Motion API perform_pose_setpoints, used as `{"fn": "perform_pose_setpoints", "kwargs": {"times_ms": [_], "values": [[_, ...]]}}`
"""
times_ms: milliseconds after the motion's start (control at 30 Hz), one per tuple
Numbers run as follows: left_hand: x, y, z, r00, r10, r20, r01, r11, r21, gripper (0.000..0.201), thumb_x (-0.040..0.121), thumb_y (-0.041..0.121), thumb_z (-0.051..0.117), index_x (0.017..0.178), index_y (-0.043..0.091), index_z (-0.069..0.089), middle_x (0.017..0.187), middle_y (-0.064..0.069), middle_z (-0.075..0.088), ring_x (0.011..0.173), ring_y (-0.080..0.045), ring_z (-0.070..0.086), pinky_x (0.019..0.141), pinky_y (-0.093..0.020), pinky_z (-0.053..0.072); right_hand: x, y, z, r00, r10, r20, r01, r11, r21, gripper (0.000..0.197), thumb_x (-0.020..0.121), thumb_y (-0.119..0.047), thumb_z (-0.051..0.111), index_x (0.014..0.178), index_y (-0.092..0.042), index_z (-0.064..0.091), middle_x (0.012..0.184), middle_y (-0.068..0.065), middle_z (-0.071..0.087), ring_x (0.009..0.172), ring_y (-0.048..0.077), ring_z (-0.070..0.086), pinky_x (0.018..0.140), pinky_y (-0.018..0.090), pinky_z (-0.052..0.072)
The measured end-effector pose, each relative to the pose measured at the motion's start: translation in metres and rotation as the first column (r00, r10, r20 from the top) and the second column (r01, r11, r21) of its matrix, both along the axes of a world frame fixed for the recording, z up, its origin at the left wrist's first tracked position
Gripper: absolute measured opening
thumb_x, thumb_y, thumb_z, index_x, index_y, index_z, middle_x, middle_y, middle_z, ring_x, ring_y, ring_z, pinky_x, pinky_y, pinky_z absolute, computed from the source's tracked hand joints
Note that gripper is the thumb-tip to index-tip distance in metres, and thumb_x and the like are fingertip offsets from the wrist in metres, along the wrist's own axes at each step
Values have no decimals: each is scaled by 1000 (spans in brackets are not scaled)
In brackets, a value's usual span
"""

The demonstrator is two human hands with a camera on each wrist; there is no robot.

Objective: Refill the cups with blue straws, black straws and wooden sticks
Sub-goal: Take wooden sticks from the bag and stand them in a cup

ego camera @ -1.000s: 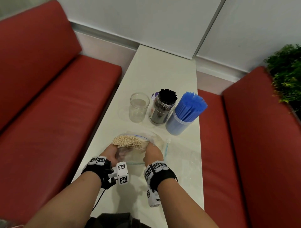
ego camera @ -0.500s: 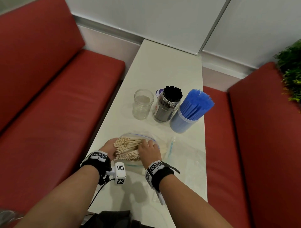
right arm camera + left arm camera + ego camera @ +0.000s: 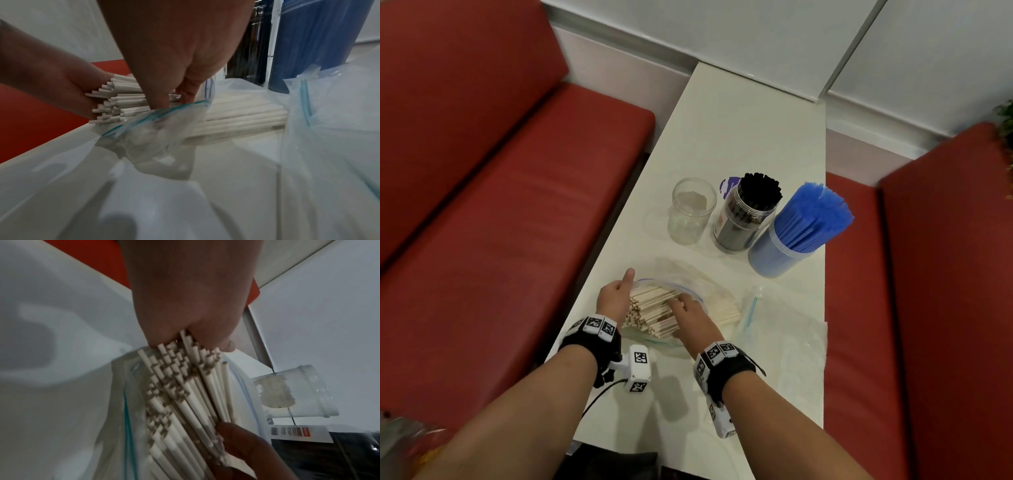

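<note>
A bundle of wooden sticks [image 3: 650, 308] [image 3: 185, 394] [image 3: 236, 110] lies sideways on the white table [image 3: 739, 120], half inside a clear zip bag [image 3: 709, 291] [image 3: 164, 129]. My left hand [image 3: 613, 298] [image 3: 185, 296] [image 3: 51, 73] presses against the sticks' left ends, thumb straight out. My right hand [image 3: 688, 315] [image 3: 174, 48] [image 3: 246, 451] lies on top, its fingers and thumb curled round the bundle at the bag's mouth. Behind stand an empty clear cup [image 3: 691, 216] [image 3: 287, 394], a jar of black straws [image 3: 743, 219] [image 3: 251, 48] and a cup of blue straws [image 3: 784, 246] [image 3: 308, 48].
More clear zip bags [image 3: 791, 359] lie flat at the table's front right. Red benches flank the table on the left [image 3: 500, 205] and the right [image 3: 945, 274]. A white wall closes the far end, and a plant [image 3: 1007, 120] shows at the right edge.
The stick bundle has gone from upright to lying sideways in the bag. My left hand slid to its left end, thumb now out. My right hand moved on top.
</note>
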State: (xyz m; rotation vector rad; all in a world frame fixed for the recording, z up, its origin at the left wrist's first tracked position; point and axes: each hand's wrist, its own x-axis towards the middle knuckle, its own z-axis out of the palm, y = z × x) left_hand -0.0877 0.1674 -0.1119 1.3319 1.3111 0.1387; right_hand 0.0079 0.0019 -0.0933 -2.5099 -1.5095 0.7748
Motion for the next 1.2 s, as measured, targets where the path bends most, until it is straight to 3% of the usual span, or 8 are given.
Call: {"fn": "perform_pose_setpoints", "kwargs": {"times_ms": [100,200,300,567,667,800,900,1200], "values": [[3,-1,-7,998,-3,-58,12,989,148,57,96,55,47,77,3,60,74,-13,59,85,-37,60,77,-40,45,-1,0,-5,988,65,137,-70,997,31,62,92,-1,55,150,-15,38,148,14,41,129,35,44,102,45,43],[9,-2,-9,1000,-19,-5,20,992,127,55,98,56,41,93,8,66,87,-8,65,92,-31,61,83,-37,45,-4,2,-9,970,78,229,-91,995,44,61,94,-1,48,152,-17,37,150,14,43,129,37,44,103,47,41],[10,1,-10,998,-3,56,-1,997,77,54,100,56,34,105,15,69,103,-4,67,99,-23,60,96,-38,45,-5,3,-10,956,83,280,-99,994,44,47,92,-5,53,137,-18,54,133,12,57,121,37,53,97,48,44],[-2,11,-7,983,64,174,-73,996,48,50,101,55,31,108,20,66,113,-2,63,110,-19,58,97,-39,44,-5,2,-1,932,147,332,-186,979,87,20,88,-13,59,103,-20,70,103,-1,70,105,27,62,91,41,47],[-6,16,-2,978,92,190,-106,992,62,50,100,55,32,106,21,69,115,-4,64,110,-21,58,97,-41,45,-7,-2,1,948,106,299,-155,977,145,18,83,-12,65,96,-22,73,95,-5,74,100,24,66,94,39,45],[-7,19,12,967,78,241,-109,987,118,45,101,51,34,98,24,70,107,3,66,112,-19,59,103,-41,42,-7,-1,-2,971,85,225,-127,976,177,27,91,-9,54,113,-16,69,115,4,71,115,26,61,115,43,26],[-6,17,24,965,41,259,-72,991,111,45,102,49,33,93,25,71,109,2,68,111,-18,59,105,-39,40,-8,0,-2,988,66,141,-94,975,202,30,90,-4,57,118,-6,69,119,15,69,116,33,60,119,39,23],[-4,1,39,955,44,293,-56,998,33,46,102,44,39,91,15,73,97,-1,72,93,-17,66,83,-36,50,-10,-1,12,994,-78,-80,96,958,271,19,95,-5,55,110,-6,66,110,14,66,112,27,53,91,34,39]]}}
